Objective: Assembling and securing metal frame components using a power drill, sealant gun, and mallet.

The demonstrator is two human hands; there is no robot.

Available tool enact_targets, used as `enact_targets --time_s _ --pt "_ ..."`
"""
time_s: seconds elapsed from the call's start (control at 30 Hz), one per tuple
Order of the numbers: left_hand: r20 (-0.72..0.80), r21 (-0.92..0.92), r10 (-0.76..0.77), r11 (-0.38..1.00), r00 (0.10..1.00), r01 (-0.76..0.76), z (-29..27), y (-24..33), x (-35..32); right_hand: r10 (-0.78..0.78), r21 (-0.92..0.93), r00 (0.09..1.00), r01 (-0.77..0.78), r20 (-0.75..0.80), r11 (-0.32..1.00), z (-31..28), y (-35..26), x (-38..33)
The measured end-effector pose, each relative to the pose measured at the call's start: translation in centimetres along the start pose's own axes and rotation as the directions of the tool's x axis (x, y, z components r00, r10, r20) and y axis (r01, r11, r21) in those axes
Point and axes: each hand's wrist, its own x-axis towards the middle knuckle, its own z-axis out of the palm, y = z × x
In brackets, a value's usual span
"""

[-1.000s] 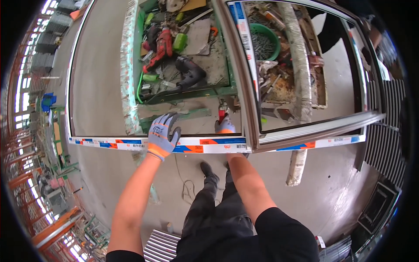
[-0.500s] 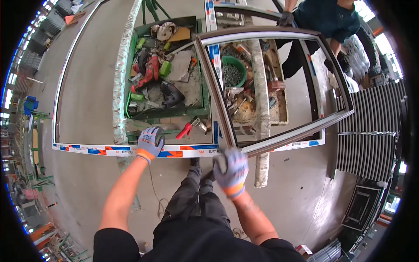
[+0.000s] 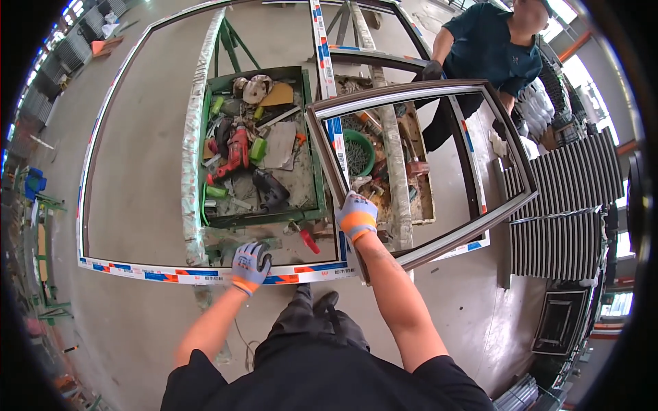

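A large window frame (image 3: 171,275), wrapped in white, blue and orange protective tape, lies across two padded supports. My left hand (image 3: 251,264), in a grey-and-orange glove, is closed over its near rail. A brown window sash (image 3: 428,88) sits askew over the frame's right part, its near left corner jutting past the near rail. Around the sash's left side my right hand (image 3: 357,214), gloved alike, is closed; its palm side is hidden. A co-worker's dark-gloved hand (image 3: 432,70) is at the far side of the frame and sash, with the other hand (image 3: 500,129) by the sash's right side.
Under the frame stands a green tray (image 3: 312,144) holding a red power drill (image 3: 238,149) and loose tools. A second tray holds a green bowl of screws (image 3: 358,152). The padded supports (image 3: 194,164) run lengthwise. Stacked grey profiles (image 3: 555,243) stand at right.
My right hand has moved from the sash's near left corner farther up its left side. The view has shifted, so the frame appears lower. My left hand remains at the near rail.
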Motion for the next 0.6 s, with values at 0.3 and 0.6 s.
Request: enact_targets --time_s 0.3,0.6 --pt "0.264 -0.877 -0.430 0.266 0.864 0.400 7.6 9.8 11.1 -0.124 -0.195 0.985 0.100 -0.118 0.976 -1.4 2.6 -6.4" --pt "0.266 -0.705 0.022 -0.678 0.964 0.209 6.4 21.2 11.3 -0.109 0.045 0.962 0.124 -0.249 0.991 -12.2 3.4 -16.2"
